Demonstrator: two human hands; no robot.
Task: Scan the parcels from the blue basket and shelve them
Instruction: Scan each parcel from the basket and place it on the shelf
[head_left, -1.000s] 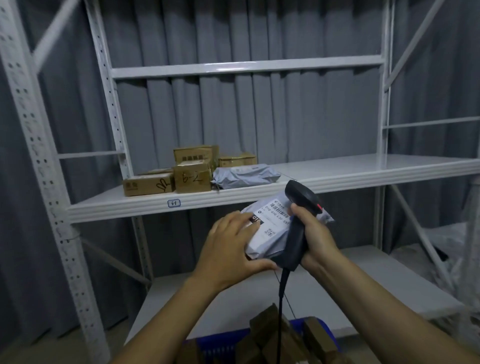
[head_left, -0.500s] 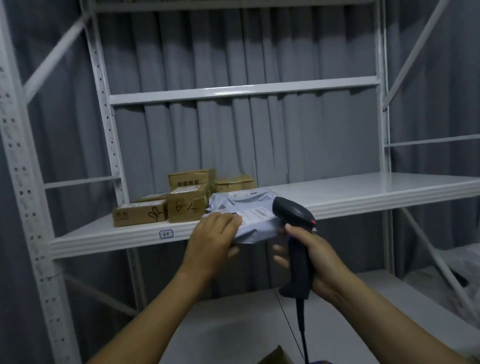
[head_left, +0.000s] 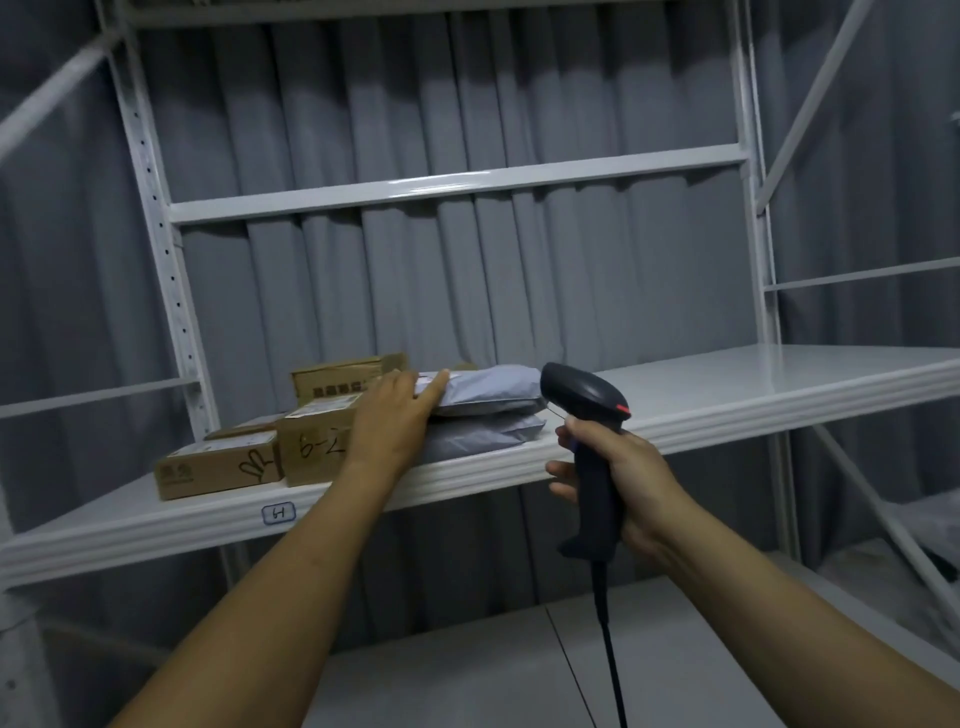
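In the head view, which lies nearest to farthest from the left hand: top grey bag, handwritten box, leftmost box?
1. Top grey bag, touched by the left hand.
2. Handwritten box, beside the wrist.
3. Leftmost box, farther left on the shelf.

grey parcel (head_left: 488, 387), blk scanner (head_left: 584, 395)

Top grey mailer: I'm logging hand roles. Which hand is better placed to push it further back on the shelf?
Left, probably. The left hand lies with straight fingers on the top grey mailer, stacked on a second mailer on the shelf. The right hand grips the scanner, touching neither mailer.
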